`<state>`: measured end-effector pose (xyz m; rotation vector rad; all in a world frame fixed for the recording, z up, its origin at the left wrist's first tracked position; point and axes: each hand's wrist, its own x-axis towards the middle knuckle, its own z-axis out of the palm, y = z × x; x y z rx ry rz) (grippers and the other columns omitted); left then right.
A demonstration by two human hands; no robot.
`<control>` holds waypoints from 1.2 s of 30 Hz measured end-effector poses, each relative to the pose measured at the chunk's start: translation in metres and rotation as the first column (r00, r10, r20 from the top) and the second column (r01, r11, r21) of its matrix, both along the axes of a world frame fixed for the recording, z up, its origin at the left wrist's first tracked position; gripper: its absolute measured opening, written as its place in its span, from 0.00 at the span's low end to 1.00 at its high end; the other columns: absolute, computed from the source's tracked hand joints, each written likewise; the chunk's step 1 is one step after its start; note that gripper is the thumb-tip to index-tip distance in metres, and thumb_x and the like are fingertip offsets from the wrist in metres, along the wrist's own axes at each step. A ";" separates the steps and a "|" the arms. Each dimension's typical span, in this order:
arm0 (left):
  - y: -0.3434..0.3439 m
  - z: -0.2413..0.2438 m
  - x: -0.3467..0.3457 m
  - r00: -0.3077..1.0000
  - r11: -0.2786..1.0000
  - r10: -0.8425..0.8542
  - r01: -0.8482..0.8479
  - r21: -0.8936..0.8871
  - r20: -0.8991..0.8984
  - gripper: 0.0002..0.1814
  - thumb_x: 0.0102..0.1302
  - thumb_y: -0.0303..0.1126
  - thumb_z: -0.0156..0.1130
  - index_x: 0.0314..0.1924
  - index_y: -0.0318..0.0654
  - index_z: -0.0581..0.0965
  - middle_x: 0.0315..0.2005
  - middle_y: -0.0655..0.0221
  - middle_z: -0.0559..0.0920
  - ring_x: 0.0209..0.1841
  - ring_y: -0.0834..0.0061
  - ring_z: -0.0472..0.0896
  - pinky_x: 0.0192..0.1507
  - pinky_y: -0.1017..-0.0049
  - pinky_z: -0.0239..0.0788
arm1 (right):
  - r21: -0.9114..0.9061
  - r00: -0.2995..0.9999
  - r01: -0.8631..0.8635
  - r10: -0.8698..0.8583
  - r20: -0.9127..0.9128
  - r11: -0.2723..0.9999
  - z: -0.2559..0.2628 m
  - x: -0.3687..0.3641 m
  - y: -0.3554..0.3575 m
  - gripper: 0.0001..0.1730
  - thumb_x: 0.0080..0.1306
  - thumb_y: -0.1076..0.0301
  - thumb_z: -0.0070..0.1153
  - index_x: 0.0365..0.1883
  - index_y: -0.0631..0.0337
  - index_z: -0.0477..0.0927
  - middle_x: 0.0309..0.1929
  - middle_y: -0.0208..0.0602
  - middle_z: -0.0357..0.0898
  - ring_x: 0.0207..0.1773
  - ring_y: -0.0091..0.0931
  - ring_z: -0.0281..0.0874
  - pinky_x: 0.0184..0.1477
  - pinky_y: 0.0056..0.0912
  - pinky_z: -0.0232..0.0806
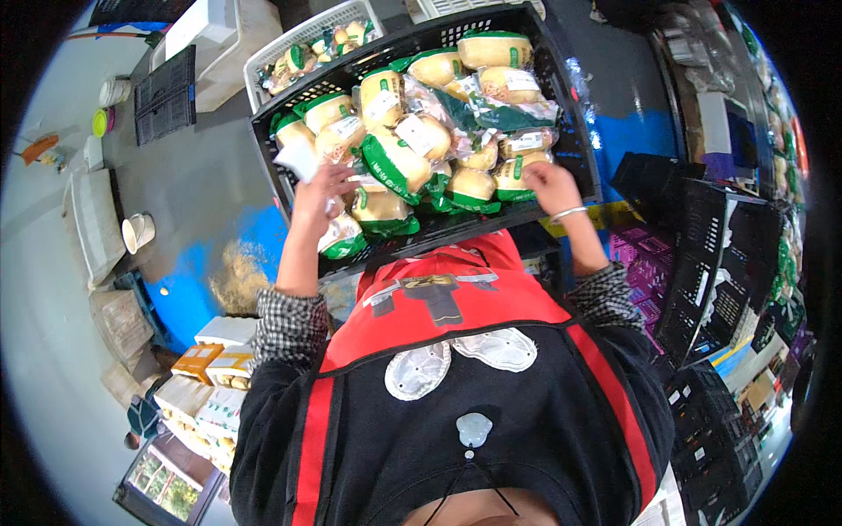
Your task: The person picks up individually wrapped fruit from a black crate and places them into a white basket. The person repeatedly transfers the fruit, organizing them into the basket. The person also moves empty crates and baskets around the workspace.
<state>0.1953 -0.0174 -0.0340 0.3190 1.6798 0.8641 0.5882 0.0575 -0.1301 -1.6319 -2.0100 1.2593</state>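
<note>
A black plastic crate (427, 239) lies before me, filled with bagged pale-yellow produce (395, 158) in clear and green packaging, several packs bearing white labels. My left hand (323, 191) is over the crate's left part, fingers spread and a little blurred. A white paper or label (297, 158) shows just beyond its fingers; whether they hold it cannot be told. My right hand (549, 187), with a bracelet at the wrist, has its curled fingertips at a green-and-clear pack (518, 176) near the crate's right side. Its grip is unclear.
Behind the crate stands a white basket (255, 79) with more packs. Black crates (717, 276) and purple crates (635, 263) are stacked at right. A white bucket (139, 233) stands on the left floor, with foam boxes (187, 394) lower left. A person (141, 417) is in the far lower left.
</note>
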 end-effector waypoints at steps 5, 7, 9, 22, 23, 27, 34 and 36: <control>0.034 -0.026 0.039 0.973 0.976 -0.199 0.186 -0.116 -0.118 0.34 0.52 0.50 0.68 0.50 0.34 0.69 0.32 0.68 0.78 0.25 0.81 0.72 0.13 0.81 0.46 | -0.042 0.881 -0.192 0.191 0.432 0.980 0.017 -0.012 -0.016 0.12 0.60 0.58 0.51 0.31 0.57 0.79 0.33 0.46 0.79 0.38 0.42 0.77 0.41 0.44 0.68; 0.037 -0.030 0.047 0.974 0.986 -0.135 0.115 -0.118 -0.180 0.30 0.47 0.48 0.72 0.43 0.34 0.73 0.24 0.73 0.75 0.18 0.84 0.66 0.13 0.80 0.46 | -0.054 0.872 -0.190 0.194 0.449 0.980 0.020 -0.013 -0.016 0.12 0.59 0.58 0.51 0.32 0.56 0.80 0.34 0.46 0.79 0.39 0.42 0.77 0.42 0.44 0.68; 0.039 -0.031 0.047 0.985 0.993 -0.085 0.071 -0.094 -0.152 0.27 0.46 0.46 0.73 0.38 0.35 0.75 0.22 0.73 0.74 0.15 0.85 0.63 0.13 0.80 0.46 | -0.082 0.858 -0.187 0.203 0.471 0.979 0.019 -0.016 -0.013 0.12 0.59 0.58 0.51 0.33 0.57 0.79 0.34 0.46 0.79 0.39 0.42 0.77 0.42 0.44 0.68; 0.054 -0.060 0.064 0.927 0.949 -0.243 0.288 0.128 -0.285 0.46 0.37 0.46 0.78 0.50 0.21 0.68 0.45 0.52 0.78 0.46 0.66 0.78 0.46 0.71 0.71 | 0.042 0.951 -0.300 0.295 0.087 0.953 0.035 -0.102 0.001 0.14 0.60 0.59 0.53 0.37 0.59 0.79 0.34 0.44 0.80 0.39 0.40 0.77 0.42 0.40 0.69; 0.055 -0.060 0.062 0.950 0.956 -0.217 0.254 0.149 -0.225 0.47 0.36 0.46 0.78 0.51 0.21 0.67 0.45 0.52 0.77 0.46 0.66 0.78 0.46 0.71 0.71 | -0.033 0.956 -0.282 0.284 0.076 0.959 0.035 -0.107 0.002 0.14 0.59 0.59 0.54 0.37 0.59 0.79 0.34 0.44 0.80 0.38 0.39 0.78 0.41 0.39 0.69; 0.051 -0.047 0.052 0.970 0.967 -0.187 0.209 0.145 -0.154 0.38 0.41 0.42 0.77 0.48 0.25 0.72 0.42 0.59 0.80 0.43 0.71 0.79 0.44 0.74 0.71 | -0.317 0.971 -0.082 0.004 -0.238 0.945 0.032 -0.119 0.002 0.18 0.61 0.56 0.56 0.39 0.64 0.77 0.33 0.40 0.80 0.34 0.30 0.79 0.36 0.29 0.70; 0.008 -0.024 0.053 0.999 0.946 -0.037 0.025 0.324 0.032 0.18 0.51 0.32 0.71 0.41 0.32 0.78 0.35 0.69 0.81 0.33 0.79 0.79 0.35 0.78 0.71 | -0.933 0.633 0.005 -0.723 -0.276 0.360 0.034 -0.140 -0.017 0.29 0.61 0.42 0.52 0.50 0.55 0.72 0.47 0.34 0.76 0.46 0.29 0.76 0.45 0.33 0.71; -0.011 -0.020 0.063 0.993 0.912 -0.058 0.096 0.398 -0.107 0.27 0.47 0.36 0.74 0.43 0.32 0.72 0.31 0.67 0.81 0.32 0.77 0.79 0.33 0.77 0.71 | -0.947 0.522 -0.155 -0.790 -0.321 0.283 0.034 -0.150 -0.023 0.33 0.62 0.38 0.47 0.53 0.55 0.71 0.49 0.33 0.76 0.50 0.30 0.74 0.50 0.37 0.69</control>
